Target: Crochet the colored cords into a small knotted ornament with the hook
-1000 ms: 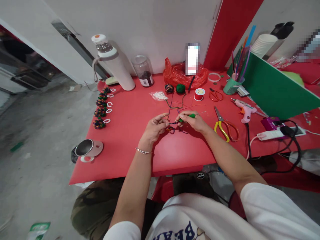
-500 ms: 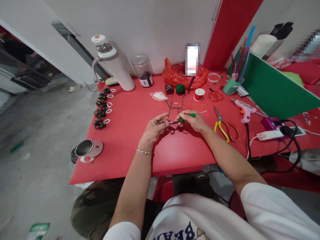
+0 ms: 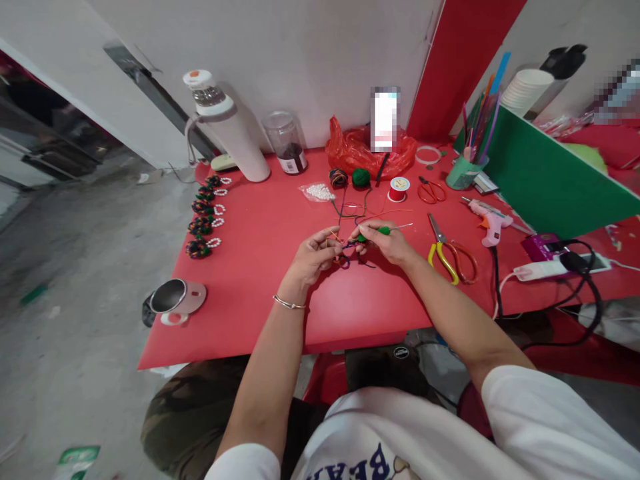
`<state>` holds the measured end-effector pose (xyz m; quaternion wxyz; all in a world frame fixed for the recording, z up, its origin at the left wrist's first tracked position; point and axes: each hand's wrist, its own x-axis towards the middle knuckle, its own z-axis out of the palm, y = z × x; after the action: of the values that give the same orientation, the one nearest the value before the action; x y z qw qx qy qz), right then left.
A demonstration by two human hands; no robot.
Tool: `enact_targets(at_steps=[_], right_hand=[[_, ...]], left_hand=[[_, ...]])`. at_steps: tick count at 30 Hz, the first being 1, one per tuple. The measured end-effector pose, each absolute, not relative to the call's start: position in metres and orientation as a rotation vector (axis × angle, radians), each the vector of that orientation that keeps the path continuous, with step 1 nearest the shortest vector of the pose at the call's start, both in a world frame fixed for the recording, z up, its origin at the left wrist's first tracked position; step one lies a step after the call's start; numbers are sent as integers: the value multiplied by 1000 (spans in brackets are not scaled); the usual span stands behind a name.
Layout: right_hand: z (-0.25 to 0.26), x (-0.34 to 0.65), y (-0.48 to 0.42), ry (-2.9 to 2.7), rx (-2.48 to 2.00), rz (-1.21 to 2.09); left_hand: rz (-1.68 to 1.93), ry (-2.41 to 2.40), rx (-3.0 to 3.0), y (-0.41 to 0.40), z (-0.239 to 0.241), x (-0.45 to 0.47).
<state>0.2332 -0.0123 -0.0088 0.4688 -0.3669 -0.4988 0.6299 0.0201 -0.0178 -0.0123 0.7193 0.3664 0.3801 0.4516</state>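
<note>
My left hand (image 3: 316,255) pinches a small piece of dark, multicoloured yarn work (image 3: 344,261), with a loop of yarn hanging below the fingers. In my right hand (image 3: 383,241) is a crochet hook with a green handle (image 3: 383,231), its thin metal shaft pointing right. The hook's other end meets the yarn between both hands, though fingers partly hide it. Strands run from the yarn up the table toward a multicoloured yarn ball (image 3: 338,177) and a green yarn ball (image 3: 361,177).
Pearl-ringed yarn pompoms (image 3: 199,247) line the table's left side, above a mug (image 3: 181,297). A bag of white beads (image 3: 320,192), a red thread spool (image 3: 399,189), red snips (image 3: 432,191), pliers (image 3: 444,252), scissors (image 3: 463,260) and a pink glue gun (image 3: 493,222) lie around.
Both hands stay almost in place. The crochet hook and the fingers around the yarn have shifted very slightly.
</note>
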Motion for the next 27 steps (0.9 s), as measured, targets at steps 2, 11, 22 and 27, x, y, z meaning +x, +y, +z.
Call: enact_targets(at_steps=[2,11,22,27], right_hand=[[-9,233,-12,-1223,-896,1544],[-9,230,-15,-1242,-907,1540],[-11,230,-14,-1270,-925,1524],[-10,230,-15,-1255,-927,1526]], left_hand=[[978,844,809,-18,-14,20],[978,825,805,-21,-18,27],[1003,813,783,-22,-19,28],[999,828,773,-22,-18,28]])
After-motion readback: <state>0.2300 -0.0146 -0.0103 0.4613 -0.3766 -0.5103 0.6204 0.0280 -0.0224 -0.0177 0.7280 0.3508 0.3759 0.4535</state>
